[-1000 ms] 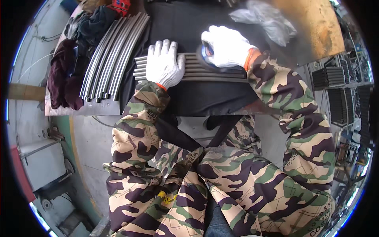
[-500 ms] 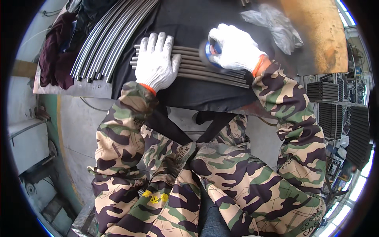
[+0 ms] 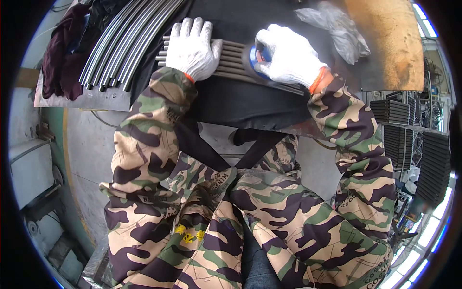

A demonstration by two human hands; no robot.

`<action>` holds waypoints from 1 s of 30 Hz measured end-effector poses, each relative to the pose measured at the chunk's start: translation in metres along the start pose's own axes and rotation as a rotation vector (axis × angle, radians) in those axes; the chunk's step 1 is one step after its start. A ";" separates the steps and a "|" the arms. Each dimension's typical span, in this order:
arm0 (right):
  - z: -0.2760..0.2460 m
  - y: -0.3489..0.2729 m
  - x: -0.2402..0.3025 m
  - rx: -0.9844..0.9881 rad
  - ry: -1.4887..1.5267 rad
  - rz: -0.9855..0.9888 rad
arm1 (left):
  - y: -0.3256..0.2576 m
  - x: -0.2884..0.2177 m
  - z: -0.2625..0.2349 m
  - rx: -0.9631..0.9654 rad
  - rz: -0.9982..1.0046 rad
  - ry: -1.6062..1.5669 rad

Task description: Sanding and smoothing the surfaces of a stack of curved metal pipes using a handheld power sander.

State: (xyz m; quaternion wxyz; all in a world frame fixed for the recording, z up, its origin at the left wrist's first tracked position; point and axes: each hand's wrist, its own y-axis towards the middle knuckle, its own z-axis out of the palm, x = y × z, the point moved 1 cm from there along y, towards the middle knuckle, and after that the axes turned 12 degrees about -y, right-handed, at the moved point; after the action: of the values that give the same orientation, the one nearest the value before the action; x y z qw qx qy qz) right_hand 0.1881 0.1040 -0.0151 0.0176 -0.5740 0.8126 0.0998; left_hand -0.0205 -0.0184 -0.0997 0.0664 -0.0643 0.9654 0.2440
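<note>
Rods (image 3: 231, 63): on blk cloth (image 3: 240, 103), nr surface (image 3: 103, 100) front edge.
L hand (image 3: 192, 50): flat on rods, fingers slightly apart.
R hand (image 3: 292, 55): fingers clamped on blue tool (image 3: 254, 60).

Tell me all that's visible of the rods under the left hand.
The rods look like dull grey metal, slim, lying side by side crosswise on black cloth, left ends uneven. The gloved left hand lies flat across them near those ends; the right hand holds a partly blue tool over them, contact unclear.
</note>
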 end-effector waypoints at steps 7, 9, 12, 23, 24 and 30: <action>-0.010 -0.005 -0.004 -0.025 -0.056 0.007 | 0.010 -0.015 0.006 -0.073 0.016 -0.063; -0.012 -0.004 -0.007 0.038 -0.036 0.024 | 0.003 -0.019 0.001 -0.084 0.019 -0.092; -0.012 -0.002 -0.002 0.038 -0.003 0.004 | 0.004 -0.014 -0.003 -0.097 -0.005 -0.078; -0.007 0.009 -0.009 0.007 0.004 0.025 | 0.028 -0.018 0.002 -0.152 -0.070 -0.179; -0.008 0.018 -0.002 -0.006 0.026 0.019 | 0.021 -0.007 -0.004 -0.159 0.015 -0.176; -0.005 -0.009 -0.011 0.051 -0.008 0.047 | 0.014 -0.034 0.016 -0.081 0.097 -0.242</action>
State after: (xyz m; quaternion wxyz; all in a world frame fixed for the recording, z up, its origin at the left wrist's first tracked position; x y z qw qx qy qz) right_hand 0.2005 0.1109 -0.0097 0.0330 -0.5538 0.8280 0.0815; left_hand 0.0121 0.0050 -0.1019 0.1679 0.0097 0.9416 0.2916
